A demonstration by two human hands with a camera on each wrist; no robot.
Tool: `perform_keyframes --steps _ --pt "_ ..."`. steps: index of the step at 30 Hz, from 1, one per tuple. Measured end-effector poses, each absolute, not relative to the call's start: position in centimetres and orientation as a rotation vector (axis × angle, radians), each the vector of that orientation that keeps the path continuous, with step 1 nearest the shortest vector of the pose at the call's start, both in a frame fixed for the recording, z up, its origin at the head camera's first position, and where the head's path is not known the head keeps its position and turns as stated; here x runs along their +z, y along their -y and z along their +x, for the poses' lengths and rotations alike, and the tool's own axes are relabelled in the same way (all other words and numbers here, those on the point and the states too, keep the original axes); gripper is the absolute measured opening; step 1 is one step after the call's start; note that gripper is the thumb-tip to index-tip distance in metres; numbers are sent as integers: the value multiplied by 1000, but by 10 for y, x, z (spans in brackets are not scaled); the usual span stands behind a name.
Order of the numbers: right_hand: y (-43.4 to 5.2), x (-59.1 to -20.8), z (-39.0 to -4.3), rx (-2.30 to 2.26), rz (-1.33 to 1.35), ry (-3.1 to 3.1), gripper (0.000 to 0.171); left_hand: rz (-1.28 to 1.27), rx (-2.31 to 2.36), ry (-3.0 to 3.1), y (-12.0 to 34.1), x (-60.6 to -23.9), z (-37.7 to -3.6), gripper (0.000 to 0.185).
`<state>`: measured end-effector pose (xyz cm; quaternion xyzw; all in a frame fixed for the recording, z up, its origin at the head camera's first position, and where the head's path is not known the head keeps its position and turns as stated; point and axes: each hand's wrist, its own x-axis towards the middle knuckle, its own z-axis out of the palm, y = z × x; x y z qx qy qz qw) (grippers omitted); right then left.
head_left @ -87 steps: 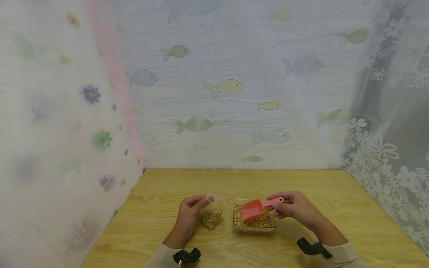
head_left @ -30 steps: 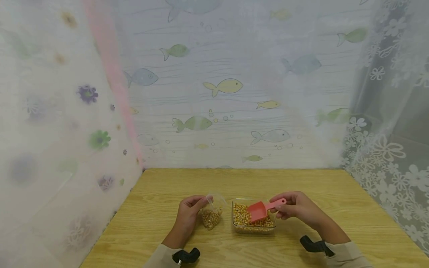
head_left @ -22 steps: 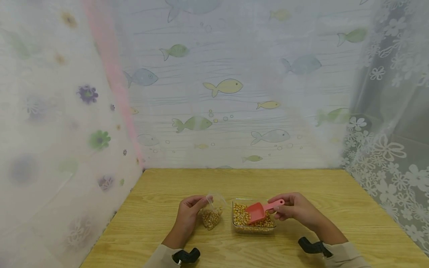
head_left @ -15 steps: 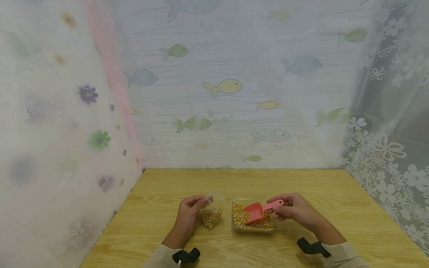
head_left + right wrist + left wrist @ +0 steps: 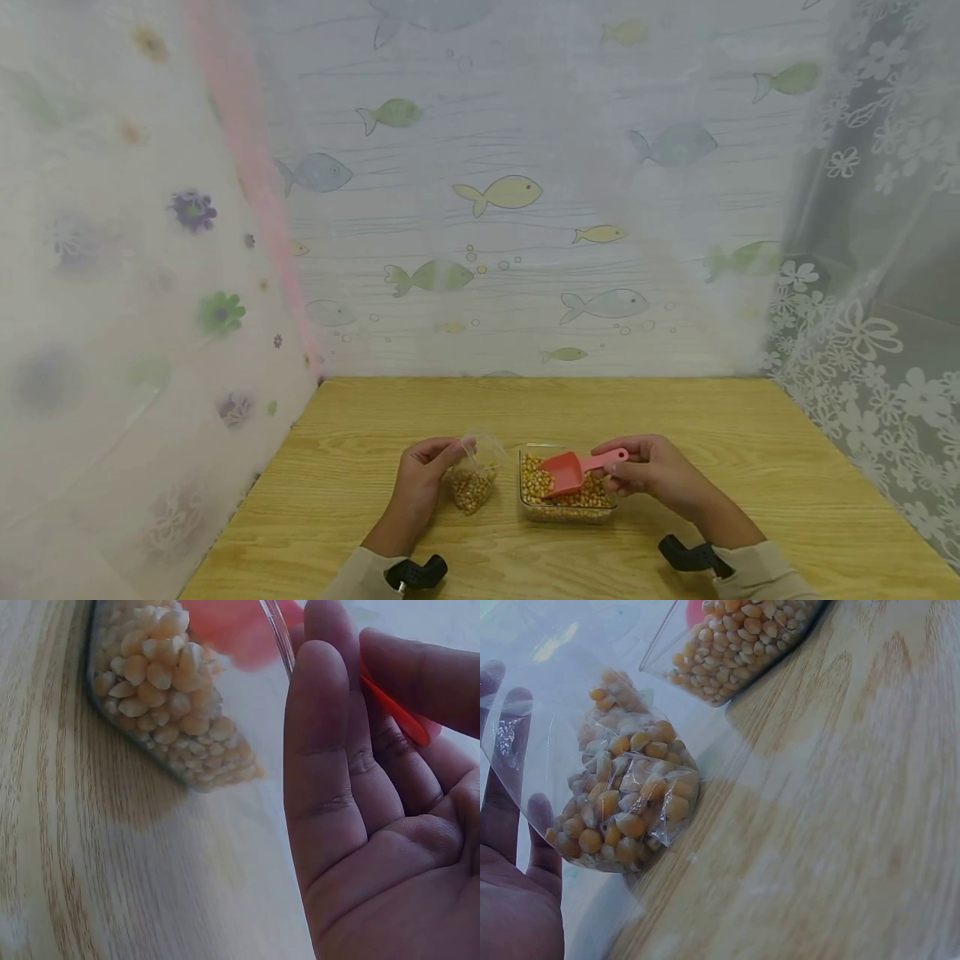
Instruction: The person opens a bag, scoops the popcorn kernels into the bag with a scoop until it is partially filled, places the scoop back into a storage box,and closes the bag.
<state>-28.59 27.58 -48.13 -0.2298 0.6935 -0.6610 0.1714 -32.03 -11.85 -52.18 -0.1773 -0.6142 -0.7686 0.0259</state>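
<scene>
Pink scoop [image 5: 567, 472] tilted into clear corn-kernel tub [image 5: 531, 507], clear bag [image 5: 474, 482] alongside — part-filled, upright

Two hands are seen: left hand [image 5: 418, 487] and right hand [image 5: 652, 471]. One clear bag [image 5: 474, 479] is counted, pinched at its mouth by the left fingers. One red scoop [image 5: 572, 472] is held by its handle in the right grip. One clear container [image 5: 567, 498] sits under the scoop. Corn kernels [image 5: 622, 795] are too many to count. One table [image 5: 390, 417].
</scene>
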Motion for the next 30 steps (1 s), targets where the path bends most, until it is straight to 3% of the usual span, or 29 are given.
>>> perform_keyframes --steps 10,30 --pt "-274 -487 -288 -1896 -632 -1940 42 -550 -2370 1901 119 -522 -320 31" --pt "-283 -496 -291 -1973 -668 -1803 44 -548 -2353 1914 119 -522 -320 25"
